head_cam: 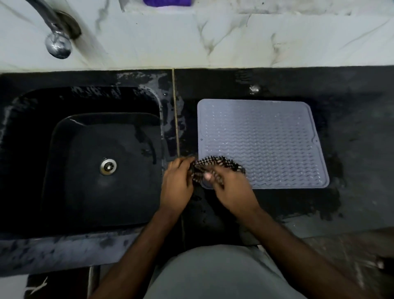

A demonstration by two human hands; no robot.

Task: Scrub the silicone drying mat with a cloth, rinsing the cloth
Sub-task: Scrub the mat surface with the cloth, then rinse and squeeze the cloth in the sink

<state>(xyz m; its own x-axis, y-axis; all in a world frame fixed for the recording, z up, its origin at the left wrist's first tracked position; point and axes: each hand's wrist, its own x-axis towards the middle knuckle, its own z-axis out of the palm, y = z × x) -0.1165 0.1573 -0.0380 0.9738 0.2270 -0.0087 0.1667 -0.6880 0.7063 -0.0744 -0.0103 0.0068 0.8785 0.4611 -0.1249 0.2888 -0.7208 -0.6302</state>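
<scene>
A grey silicone drying mat (262,136) with a wavy ribbed surface lies flat on the black counter, right of the sink. A black-and-white checked cloth (215,164) is bunched over the mat's near left corner. My left hand (178,185) grips the cloth's left end, just off the mat's edge. My right hand (231,190) holds the cloth's right part, fingers curled around it, over the mat's corner. Both hands hide most of the cloth and that corner of the mat.
A black sink (91,162) with a metal drain (108,167) lies to the left, its rim wet. A chrome tap (55,32) stands on the white marble ledge behind it, no water running. Something purple (167,2) sits at the top edge. The counter (354,162) around the mat looks wet.
</scene>
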